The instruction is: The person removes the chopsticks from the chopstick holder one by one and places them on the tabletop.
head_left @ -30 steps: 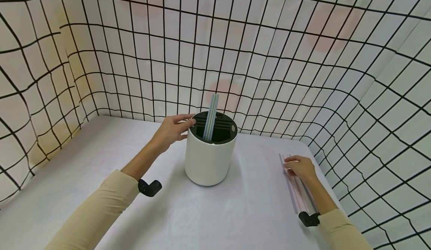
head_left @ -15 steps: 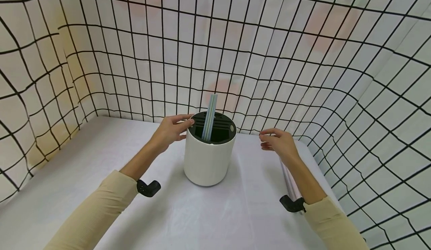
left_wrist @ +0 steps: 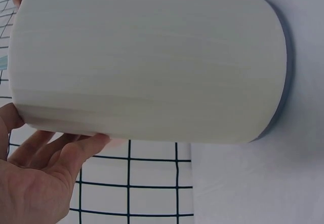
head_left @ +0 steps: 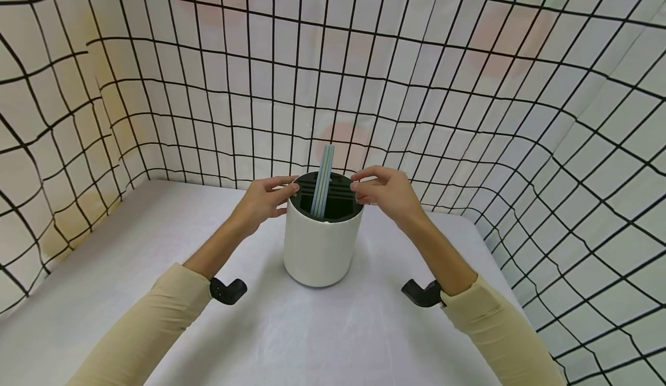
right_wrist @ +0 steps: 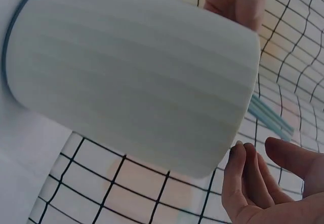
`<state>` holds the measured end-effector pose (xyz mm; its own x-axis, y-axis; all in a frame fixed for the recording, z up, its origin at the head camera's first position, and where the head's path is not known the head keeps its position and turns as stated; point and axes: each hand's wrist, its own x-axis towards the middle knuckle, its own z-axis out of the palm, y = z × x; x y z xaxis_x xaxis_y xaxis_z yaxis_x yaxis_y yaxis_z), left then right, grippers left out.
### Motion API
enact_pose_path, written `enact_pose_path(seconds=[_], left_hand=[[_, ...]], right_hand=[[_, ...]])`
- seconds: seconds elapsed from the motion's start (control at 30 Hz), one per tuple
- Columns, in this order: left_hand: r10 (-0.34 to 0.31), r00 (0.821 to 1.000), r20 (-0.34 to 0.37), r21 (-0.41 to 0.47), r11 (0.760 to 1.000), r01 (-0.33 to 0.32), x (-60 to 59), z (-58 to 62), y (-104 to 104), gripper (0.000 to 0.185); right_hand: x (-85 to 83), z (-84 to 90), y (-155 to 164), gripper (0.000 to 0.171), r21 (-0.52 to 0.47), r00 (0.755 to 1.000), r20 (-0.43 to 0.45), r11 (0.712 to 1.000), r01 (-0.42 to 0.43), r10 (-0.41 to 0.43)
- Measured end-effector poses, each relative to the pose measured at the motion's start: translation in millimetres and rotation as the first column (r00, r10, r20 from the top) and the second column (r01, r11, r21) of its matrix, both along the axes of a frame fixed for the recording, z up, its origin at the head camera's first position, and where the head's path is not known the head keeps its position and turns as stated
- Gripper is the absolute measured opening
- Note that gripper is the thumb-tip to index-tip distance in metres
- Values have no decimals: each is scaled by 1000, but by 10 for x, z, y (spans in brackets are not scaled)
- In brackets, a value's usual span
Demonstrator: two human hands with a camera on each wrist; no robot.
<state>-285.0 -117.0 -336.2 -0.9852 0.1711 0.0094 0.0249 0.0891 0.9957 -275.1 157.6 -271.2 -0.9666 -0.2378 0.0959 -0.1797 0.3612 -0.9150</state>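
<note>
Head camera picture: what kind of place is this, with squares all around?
Probably a small recording booth, not a home: grid-printed sheets wall in a white-covered table, which holds just one white holder of straws.

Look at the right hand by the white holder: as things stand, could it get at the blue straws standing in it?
Probably yes. The right hand is at the rim of the white holder, its fingertips beside the blue straws, which stick up above the rim. Nothing lies between them; the left hand is on the opposite side.

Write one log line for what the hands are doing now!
left hand touches cup rim | right hand at rim | straws in cup
</note>
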Motion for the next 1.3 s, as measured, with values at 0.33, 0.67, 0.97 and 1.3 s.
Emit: enact_pose_path(seconds=[0.33, 0.67, 0.97, 1.3], left_hand=[[-13, 1000, -4, 18, 1000, 13, 6, 11, -7, 47], [-15, 1000, -9, 3, 1000, 15, 6, 15, -13, 47], [-15, 1000, -11, -8, 1000, 15, 13, 19, -11, 47], [-5, 1000, -13, -27, 1000, 4, 6, 10, -9, 48]], right_hand=[[-39, -12, -290, 28, 89, 1000, 8, 996, -22, 22], [-128, -108, -419, 24, 195, 999, -41, 981, 6, 2], [-91, -100, -424, 21, 167, 999, -54, 986, 8, 1], [-19, 14, -380, 21, -61, 999, -37, 998, -1, -1]])
